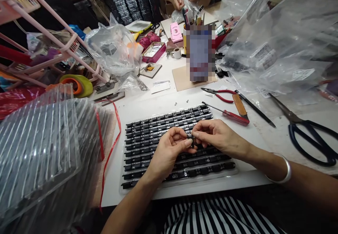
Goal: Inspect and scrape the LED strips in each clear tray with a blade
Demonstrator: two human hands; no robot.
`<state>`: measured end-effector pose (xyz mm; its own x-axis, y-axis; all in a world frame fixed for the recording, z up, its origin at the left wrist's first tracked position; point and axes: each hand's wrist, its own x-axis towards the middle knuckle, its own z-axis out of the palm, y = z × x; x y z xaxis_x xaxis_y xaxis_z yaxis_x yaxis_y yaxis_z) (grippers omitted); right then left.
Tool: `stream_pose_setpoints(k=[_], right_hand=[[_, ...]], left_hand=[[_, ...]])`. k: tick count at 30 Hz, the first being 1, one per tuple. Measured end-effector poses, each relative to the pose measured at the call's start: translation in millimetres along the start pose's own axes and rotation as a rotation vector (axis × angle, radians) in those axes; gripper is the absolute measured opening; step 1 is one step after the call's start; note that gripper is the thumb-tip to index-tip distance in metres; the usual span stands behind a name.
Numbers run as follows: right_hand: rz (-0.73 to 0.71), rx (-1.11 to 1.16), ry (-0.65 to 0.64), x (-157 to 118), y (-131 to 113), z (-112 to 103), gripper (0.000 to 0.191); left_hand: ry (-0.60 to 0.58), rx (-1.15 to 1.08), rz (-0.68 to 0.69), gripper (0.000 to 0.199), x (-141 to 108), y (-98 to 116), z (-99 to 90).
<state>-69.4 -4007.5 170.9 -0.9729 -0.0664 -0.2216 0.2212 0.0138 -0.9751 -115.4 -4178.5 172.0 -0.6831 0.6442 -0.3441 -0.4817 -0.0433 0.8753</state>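
Rows of small black electronic parts (pixel 142 144) fill a clear plastic tray (pixel 123 188) in front of me. Over the middle of the tray, my left hand (pixel 175 144) pinches a small black part (pixel 190 138) between thumb and fingers. My right hand (pixel 213 135) meets it from the right, its thumb and fingertips closed at the same part. The part's exact shape is mostly covered by my fingers.
Right of the tray lie a red screwdriver (pixel 236 117), pliers (pixel 224 94), a black pen-like tool (pixel 255 109) and large scissors (pixel 311 135). Stacked clear trays (pixel 39 156) stand at left, beside a red ribbon (pixel 108 160). Across the table, another person's hands (pixel 178 0) handle a plastic bag.
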Motion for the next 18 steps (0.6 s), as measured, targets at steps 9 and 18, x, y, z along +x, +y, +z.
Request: stream_pose_setpoints(k=[9, 18], right_hand=[[0.065, 0.055, -0.014, -1.6, -1.3, -0.2, 0.023], [0.053, 0.085, -0.054, -2.5, 1.8, 1.4, 0.023]], left_hand=[[0.073, 0.215, 0.118, 0.021, -1.8, -0.8, 3.8], [0.075, 0.276, 0.200, 0.014, -1.2, -1.6, 4.3]])
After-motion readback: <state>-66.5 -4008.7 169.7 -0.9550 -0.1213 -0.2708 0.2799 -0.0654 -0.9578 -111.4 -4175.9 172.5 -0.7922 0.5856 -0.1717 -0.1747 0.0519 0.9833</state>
